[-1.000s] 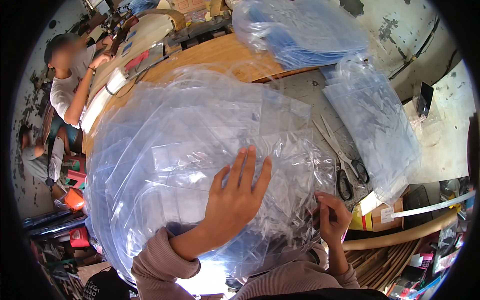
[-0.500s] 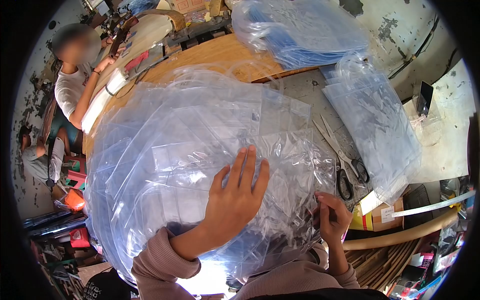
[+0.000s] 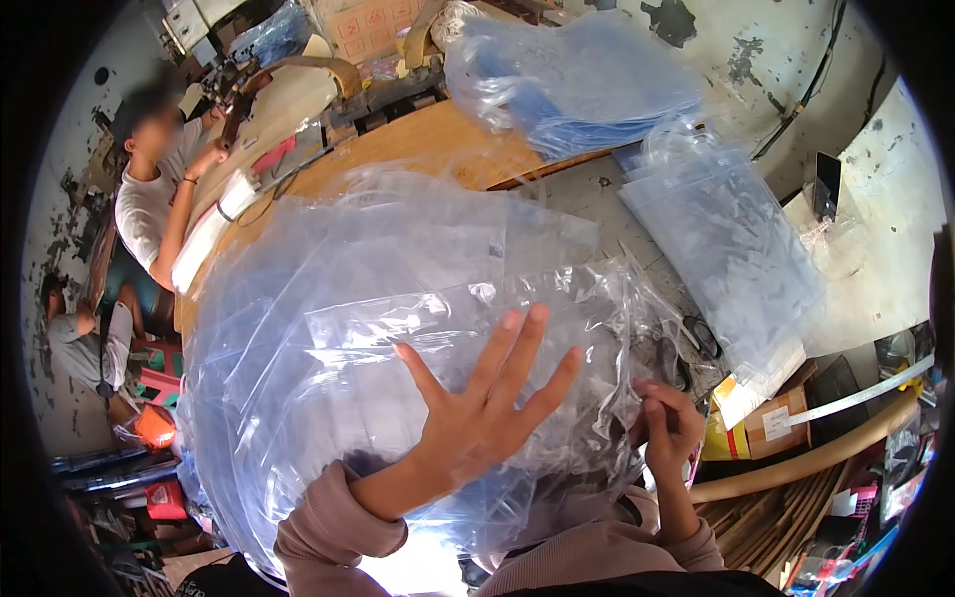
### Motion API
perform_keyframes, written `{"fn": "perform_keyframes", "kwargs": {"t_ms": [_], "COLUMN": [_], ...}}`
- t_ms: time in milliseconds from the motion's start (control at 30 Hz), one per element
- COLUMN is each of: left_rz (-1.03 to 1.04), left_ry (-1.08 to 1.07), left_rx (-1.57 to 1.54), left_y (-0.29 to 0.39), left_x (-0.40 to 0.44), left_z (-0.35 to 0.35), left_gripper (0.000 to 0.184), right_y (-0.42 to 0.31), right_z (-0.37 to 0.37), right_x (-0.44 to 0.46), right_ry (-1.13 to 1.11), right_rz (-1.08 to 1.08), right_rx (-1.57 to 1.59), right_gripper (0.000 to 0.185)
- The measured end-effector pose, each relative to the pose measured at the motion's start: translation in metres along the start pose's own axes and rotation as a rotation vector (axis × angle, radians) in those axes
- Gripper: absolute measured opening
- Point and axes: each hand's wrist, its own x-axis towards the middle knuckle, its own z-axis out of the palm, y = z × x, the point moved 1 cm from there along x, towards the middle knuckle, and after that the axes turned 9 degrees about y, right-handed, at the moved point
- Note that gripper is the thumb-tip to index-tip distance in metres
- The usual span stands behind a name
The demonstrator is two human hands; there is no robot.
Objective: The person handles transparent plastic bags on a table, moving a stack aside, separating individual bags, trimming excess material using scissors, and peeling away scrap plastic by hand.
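Observation:
A clear plastic bag (image 3: 408,320) lies on top of a wide, fanned heap of clear plastic bags (image 3: 264,328) in front of me. My left hand (image 3: 479,423) is over the top bag, palm down, with its fingers spread; whether it presses on the plastic I cannot tell. At the bag's crumpled right edge, my right hand (image 3: 673,428) pinches the plastic between thumb and fingers. Just beyond that hand, the scissors (image 3: 702,336) show mainly their black handles, the blades mostly covered by plastic.
Stacked plastic bags (image 3: 587,90) sit at the back, with another stack (image 3: 726,239) to the right. A phone (image 3: 827,186) stands behind it. Cardboard box (image 3: 774,423) at lower right. A co-worker (image 3: 154,199) sits at the wooden table's (image 3: 428,139) far left; another person (image 3: 80,333) is lower left.
My left hand's fingers have spread wider. The top bag's right side has shifted over the scissors, covering their blades. My right hand keeps its pinch. The view has tilted slightly.

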Motion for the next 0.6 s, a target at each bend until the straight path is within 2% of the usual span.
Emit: {"fn": "perform_keyframes", "kwargs": {"t_ms": [67,133,267,333,400,467,600], "left_rz": [-0.054,-0.096,-0.164,-0.182,-0.201,-0.232,-0.242], "left_ry": [-0.118,-0.174,-0.276,-0.327,-0.382,-0.434,-0.431], "left_rx": [0.028,-0.004,-0.056,-0.094,-0.133,-0.254,-0.268], "left_y": [-0.001,-0.001,-0.009,-0.015,-0.021,-0.025,-0.023], "left_x": [0.004,0.010,0.017,0.015,0.003,-0.012,-0.010], "left_z": [-0.008,-0.021,-0.027,-0.017,0.000,0.014,0.013], "left_gripper": [0.062,0.065,0.066,0.065,0.064,0.062,0.060], "right_y": [0.001,-0.007,-0.023,-0.026,-0.027,-0.023,-0.009], "right_z": [-0.005,-0.018,-0.063,-0.089,-0.112,-0.132,-0.167], "right_x": [0.009,0.030,0.064,0.076,0.083,0.085,0.092], "right_ry": [0.052,0.210,0.655,0.735,0.761,0.693,0.649], "right_rz": [-0.058,-0.142,-0.173,-0.202,-0.093,-0.029,0.040], "right_rx": [-0.023,-0.087,-0.029,-0.111,-0.180,-0.157,-0.158], "right_gripper": [0.012,0.015,0.028,0.031,0.036,0.040,0.044]}}
